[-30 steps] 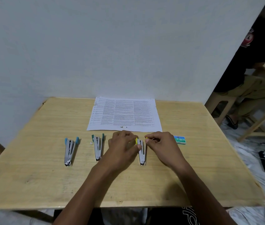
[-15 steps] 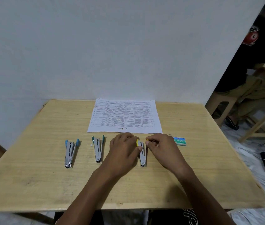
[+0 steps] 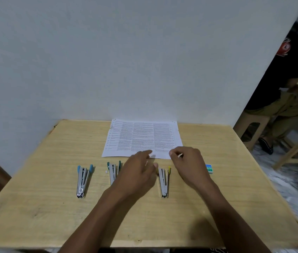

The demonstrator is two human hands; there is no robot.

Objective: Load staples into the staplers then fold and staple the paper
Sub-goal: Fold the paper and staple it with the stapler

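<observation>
Staplers (image 3: 82, 181) (image 3: 113, 173) (image 3: 164, 181) three, paper (image 3: 142, 137) one, staple strip (image 3: 180, 155) one

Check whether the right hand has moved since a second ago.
Yes. The right hand has drawn away from the far end of the yellow stapler toward the paper; its fingertips are now over the paper's near edge.

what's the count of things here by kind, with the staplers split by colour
blue-tipped stapler: 1
green-tipped stapler: 1
yellow-tipped stapler: 1
printed paper: 1
staple box: 1
small pale strip pinched in the right hand: 1
total: 6
</observation>
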